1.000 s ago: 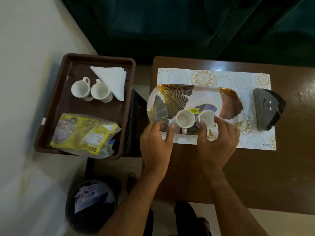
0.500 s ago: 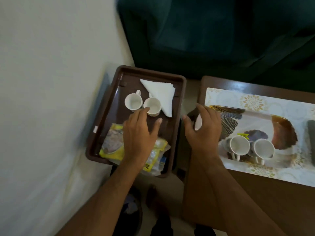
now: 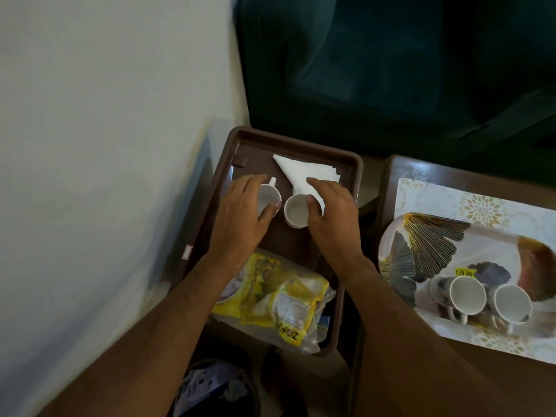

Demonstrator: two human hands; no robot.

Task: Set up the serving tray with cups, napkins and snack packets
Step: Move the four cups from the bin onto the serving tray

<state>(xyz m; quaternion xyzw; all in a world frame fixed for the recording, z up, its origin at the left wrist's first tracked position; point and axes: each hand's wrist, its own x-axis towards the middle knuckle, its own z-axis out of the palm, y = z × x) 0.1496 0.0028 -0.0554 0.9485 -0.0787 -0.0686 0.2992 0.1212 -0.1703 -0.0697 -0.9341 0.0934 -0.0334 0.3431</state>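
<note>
A brown tray (image 3: 304,147) holds two white cups, folded white napkins (image 3: 304,171) and yellow snack packets (image 3: 279,302). My left hand (image 3: 243,215) wraps around the left cup (image 3: 268,197), thumb on its rim. My right hand (image 3: 331,215) closes around the right cup (image 3: 296,210), fingers over its far side and the napkins. Both cups stand on the brown tray. On the right, the leaf-patterned serving tray (image 3: 493,236) carries two white cups (image 3: 467,294) (image 3: 511,303).
The serving tray lies on a patterned placemat (image 3: 436,194) on a dark wooden table (image 3: 400,167). A white wall (image 3: 105,145) is on the left, dark green upholstery (image 3: 391,70) behind. A dark bin (image 3: 216,389) with plastic sits below the brown tray.
Both hands left the two cups on the serving tray, swung left to the brown tray and closed around the two cups there. The view turned left with them.
</note>
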